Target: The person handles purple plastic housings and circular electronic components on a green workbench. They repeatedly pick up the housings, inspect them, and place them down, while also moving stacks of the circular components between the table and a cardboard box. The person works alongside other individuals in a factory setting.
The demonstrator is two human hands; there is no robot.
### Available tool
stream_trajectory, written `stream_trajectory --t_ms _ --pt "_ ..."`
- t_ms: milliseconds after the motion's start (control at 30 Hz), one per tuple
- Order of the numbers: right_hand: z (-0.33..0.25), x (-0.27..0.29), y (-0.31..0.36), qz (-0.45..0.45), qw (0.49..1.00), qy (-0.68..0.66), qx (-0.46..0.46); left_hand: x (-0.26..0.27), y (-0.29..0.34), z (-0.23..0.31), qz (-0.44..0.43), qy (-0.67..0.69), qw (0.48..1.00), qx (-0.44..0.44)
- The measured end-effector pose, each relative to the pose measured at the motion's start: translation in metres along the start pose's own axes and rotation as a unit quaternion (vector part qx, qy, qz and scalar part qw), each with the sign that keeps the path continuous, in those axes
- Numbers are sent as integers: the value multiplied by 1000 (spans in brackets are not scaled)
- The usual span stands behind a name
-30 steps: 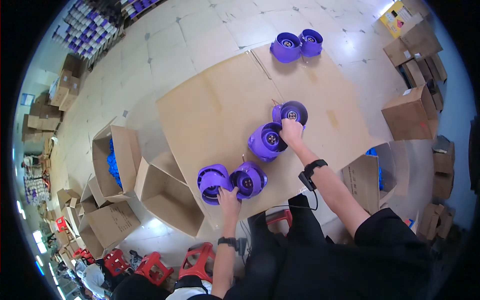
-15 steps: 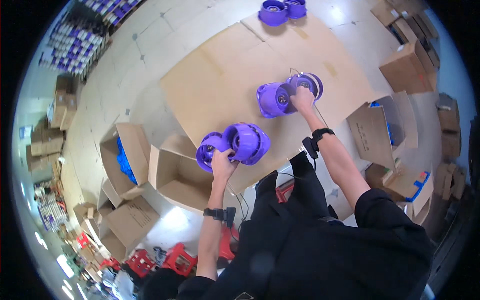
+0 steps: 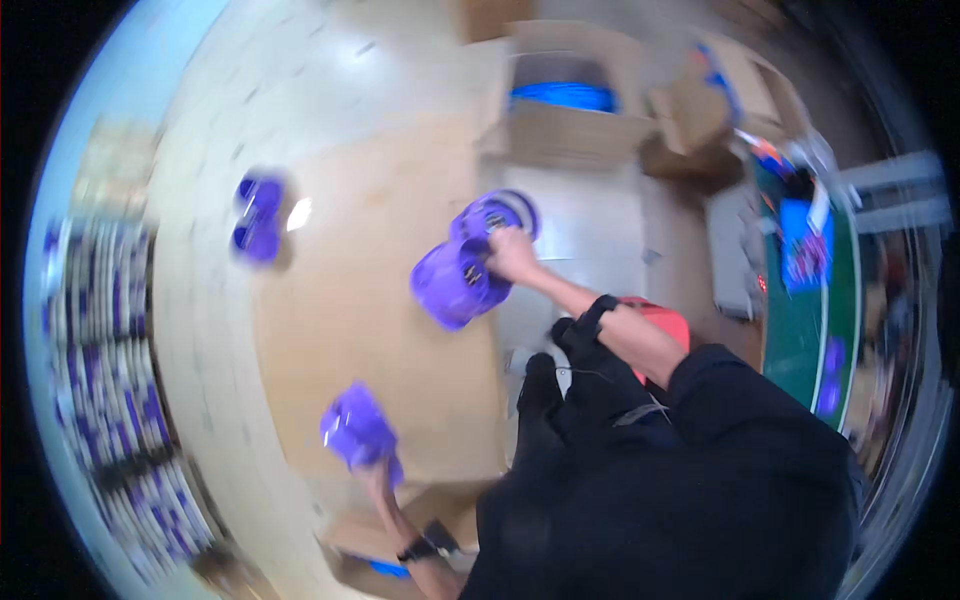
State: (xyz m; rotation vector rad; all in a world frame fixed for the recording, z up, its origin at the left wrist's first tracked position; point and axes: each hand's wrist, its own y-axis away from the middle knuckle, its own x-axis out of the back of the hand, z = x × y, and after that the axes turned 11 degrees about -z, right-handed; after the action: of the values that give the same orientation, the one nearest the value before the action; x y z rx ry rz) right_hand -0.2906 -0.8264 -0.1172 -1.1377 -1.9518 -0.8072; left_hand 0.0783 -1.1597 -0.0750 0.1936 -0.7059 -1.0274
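Note:
My right hand (image 3: pixel 512 254) is closed on the middle of a purple plastic twin-cup piece (image 3: pixel 447 290), which is tilted near the edge of the cardboard sheet (image 3: pixel 375 330). Dark fittings show inside its two round cups. Toward the lower left, my left hand (image 3: pixel 374 476) is closed on the near end of a second purple twin-cup piece (image 3: pixel 355 424); motion blurs its grip. A third purple twin-cup piece (image 3: pixel 259 220) lies apart from both hands at the far left side of the sheet. Each wrist wears a black strap.
An open carton with blue contents (image 3: pixel 570 138) stands at the far side. Another open carton (image 3: pixel 455 510) is beside my left forearm. A red stool (image 3: pixel 657 325) stands by my legs, a green-topped table (image 3: pixel 795 340) at right. Stacked purple and white goods (image 3: pixel 105 385) line the left.
My view has swung round to the right, shifting the whole scene. Both hands still hold their purple pieces; the right-hand one now looks tilted, and the two hands appear farther apart.

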Motion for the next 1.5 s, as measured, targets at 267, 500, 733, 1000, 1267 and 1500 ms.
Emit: stream_trajectory --t_ms 267,500,733,1000,1267,1500 --pt "147 158 139 181 953 -77 -230 -52 -51 126 -111 -75 991 -16" --pt "258 225 294 314 835 -74 -446 -161 -89 290 -230 -146 956 -109" --pt "292 224 440 374 706 -69 -597 -390 -67 447 -528 -207 797 -208" --pt "278 163 552 435 535 -79 -720 -721 141 505 -749 -270 396 -458" --pt "311 149 626 325 529 -58 -782 -947 377 422 -763 -222 22 -607" --pt "392 146 689 171 639 -19 -750 -1091 467 323 -686 -288 -240 -624"
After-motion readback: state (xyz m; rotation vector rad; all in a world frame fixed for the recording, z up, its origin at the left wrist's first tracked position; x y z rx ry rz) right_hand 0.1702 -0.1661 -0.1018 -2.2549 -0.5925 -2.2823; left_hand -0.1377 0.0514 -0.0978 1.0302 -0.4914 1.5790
